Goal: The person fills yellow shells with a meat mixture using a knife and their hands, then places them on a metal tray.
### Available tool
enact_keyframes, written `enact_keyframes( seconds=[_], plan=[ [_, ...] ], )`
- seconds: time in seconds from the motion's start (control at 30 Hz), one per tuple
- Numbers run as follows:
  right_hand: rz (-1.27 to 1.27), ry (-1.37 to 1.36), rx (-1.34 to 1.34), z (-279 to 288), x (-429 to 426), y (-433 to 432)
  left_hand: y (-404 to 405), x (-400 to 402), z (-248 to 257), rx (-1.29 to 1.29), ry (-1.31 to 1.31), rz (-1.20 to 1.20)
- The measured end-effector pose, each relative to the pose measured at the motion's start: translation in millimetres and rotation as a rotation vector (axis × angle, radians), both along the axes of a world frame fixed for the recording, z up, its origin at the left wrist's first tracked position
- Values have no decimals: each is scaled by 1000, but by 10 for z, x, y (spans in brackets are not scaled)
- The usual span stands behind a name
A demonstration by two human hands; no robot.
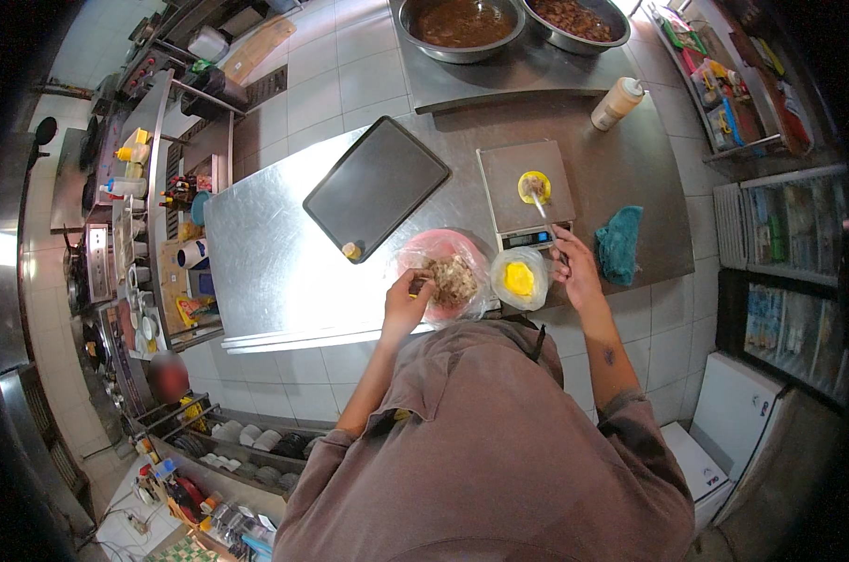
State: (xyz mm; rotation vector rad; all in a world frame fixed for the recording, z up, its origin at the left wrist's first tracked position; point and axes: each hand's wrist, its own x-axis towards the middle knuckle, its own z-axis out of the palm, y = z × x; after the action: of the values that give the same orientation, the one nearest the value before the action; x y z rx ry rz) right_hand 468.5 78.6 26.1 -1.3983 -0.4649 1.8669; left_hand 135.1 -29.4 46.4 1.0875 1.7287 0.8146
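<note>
My left hand point(407, 298) is at the left side of a pink bowl point(444, 242) lined with clear plastic and holding a chopped, brownish filling point(456, 284); whether its fingers grip anything is unclear. My right hand point(572, 263) holds a metal spoon point(541, 211), its tip at filling on a round yellow wrapper point(525, 177). The wrapper lies on the plate of a digital scale point(498, 175) with a lit display. Between my hands sits a plastic bag point(533, 298) with yellow wrappers point(518, 279) inside. A small filled piece point(351, 250) rests on the near corner of a dark tray point(379, 186).
A teal cloth point(618, 246) lies right of my right hand. Beyond the scale stands a squeeze bottle point(617, 105). Two large metal bowls, one with brown liquid point(463, 53) and one with brown pieces point(582, 48), stand at the far side of the steel table point(277, 239).
</note>
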Motion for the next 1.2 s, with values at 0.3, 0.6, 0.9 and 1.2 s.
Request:
enact_keyframes(
  seconds=[0.3, 0.6, 0.9, 1.2],
  plan=[
    [70, -648, 555, -211, 165, 169, 940, 489, 228, 270, 66, -247],
    [84, -767, 512, -332, -49, 68, 2064, 1140, -196, 373, 269, -306],
    [17, -635, 481, -329, -61, -67, 2185, 1310, -284, 321, 512, -400],
    [-45, -552, 425, -40, 72, -168, 2209, 1289, -261, 327, 458, -363]
  ],
)
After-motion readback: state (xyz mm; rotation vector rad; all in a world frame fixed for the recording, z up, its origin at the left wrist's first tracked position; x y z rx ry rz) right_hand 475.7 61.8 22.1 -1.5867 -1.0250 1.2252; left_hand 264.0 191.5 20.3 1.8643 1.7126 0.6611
